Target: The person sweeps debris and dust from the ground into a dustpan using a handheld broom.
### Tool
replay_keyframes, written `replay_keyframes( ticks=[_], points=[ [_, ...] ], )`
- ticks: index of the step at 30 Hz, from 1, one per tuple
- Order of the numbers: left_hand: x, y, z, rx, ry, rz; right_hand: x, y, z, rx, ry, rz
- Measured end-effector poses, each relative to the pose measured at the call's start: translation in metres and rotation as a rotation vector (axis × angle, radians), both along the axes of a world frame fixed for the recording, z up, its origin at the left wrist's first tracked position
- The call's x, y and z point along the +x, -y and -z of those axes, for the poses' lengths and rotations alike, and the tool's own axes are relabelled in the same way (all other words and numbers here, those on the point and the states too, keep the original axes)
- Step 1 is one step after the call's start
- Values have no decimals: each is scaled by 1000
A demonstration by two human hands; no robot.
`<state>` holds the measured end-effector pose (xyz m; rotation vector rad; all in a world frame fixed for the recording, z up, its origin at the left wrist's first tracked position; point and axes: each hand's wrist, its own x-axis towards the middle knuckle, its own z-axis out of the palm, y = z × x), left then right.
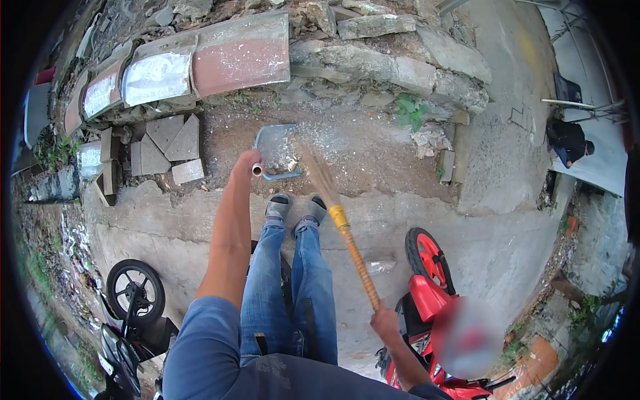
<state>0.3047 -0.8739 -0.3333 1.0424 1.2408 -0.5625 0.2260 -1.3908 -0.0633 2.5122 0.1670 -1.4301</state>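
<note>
My left hand (248, 162) is closed around the handle of a light blue dustpan (272, 137), whose pale tube end (257, 171) pokes out of the fist. The pan rests on the dirt strip with some pale debris (292, 164) at its right side. My right hand (385, 321) grips the far end of a broom (358, 252), which has a yellow-brown handle and straw bristles. Those bristles touch down at the dustpan's right edge, slightly blurred. My shoes (278, 205) stand just below the pan.
Broken concrete slabs (153, 157) lie left of the dirt, and a stone ledge (373, 63) runs behind it. A red motorbike (427, 293) stands at right, a black one (130, 333) at left. Another person (568, 141) is at far right. A green plant (410, 112) grows nearby.
</note>
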Motion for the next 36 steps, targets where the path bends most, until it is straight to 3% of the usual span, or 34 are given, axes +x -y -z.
replay_keyframes(
  ticks=[3,6,7,9,12,13,16,17,18,19,21,24,26,29,32,36],
  points=[
    [1,9,-8,59,-115,-129,18,-2,2,-42,124,-38],
    [5,7,-1,171,-88,13,43,-16,29,-69,225,-27],
    [7,7,-3,100,-106,-109,49,-19,41,-61,273,-3],
    [5,11,4,25,-123,-235,61,-25,73,-28,211,-18],
    [6,10,30,158,-93,-99,48,-47,94,32,93,-12],
    [9,14,-5,200,-66,-37,42,-56,98,43,31,-3],
    [8,19,-4,155,-40,-91,24,-76,77,46,-12,20],
    [-13,9,79,383,240,483,17,-79,75,47,-10,23],
    [-22,11,116,384,247,486,8,-79,71,37,-58,-3],
    [-25,12,141,393,291,421,3,-78,68,28,-102,-35],
    [-16,12,134,408,341,350,-4,-79,60,43,-89,-57],
    [2,19,38,356,168,368,-12,-65,45,69,-80,-80],
    [12,22,-15,137,-93,-185,-12,-49,31,82,-68,-91],
    [-6,9,25,162,4,31,-12,-37,4,28,-48,-97],
    [-28,-2,114,189,117,63,-16,-33,-15,-47,1,4],
    [-16,1,68,-32,-63,-140,-23,-21,1,-131,178,67]
  ],
)
